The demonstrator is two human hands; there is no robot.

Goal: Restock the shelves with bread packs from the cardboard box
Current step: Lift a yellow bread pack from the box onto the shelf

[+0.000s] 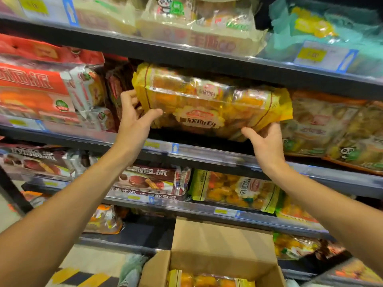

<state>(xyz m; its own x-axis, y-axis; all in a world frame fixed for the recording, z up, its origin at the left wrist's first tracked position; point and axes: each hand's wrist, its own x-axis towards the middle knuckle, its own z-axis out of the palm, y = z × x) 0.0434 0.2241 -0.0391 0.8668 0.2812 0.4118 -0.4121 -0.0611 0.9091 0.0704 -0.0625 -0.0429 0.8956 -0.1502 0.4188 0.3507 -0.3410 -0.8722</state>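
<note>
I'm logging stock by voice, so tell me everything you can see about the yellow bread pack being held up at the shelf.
The bread pack is a long clear plastic bag with yellow crimped ends and a cream label with red print, holding golden buns. It is held lengthwise, slightly tilted, in the gap of the second shelf, above its edge. The left hand grips its left end; the right hand holds its lower right corner.

I see a yellow-edged clear bread pack (211, 102) with orange-gold buns, red packs (35, 88) to its left, a teal pack (323, 27) on the dark shelf (186, 56) above, a brown cardboard box (223, 245), and yellow-black floor stripes (80, 276).
</note>
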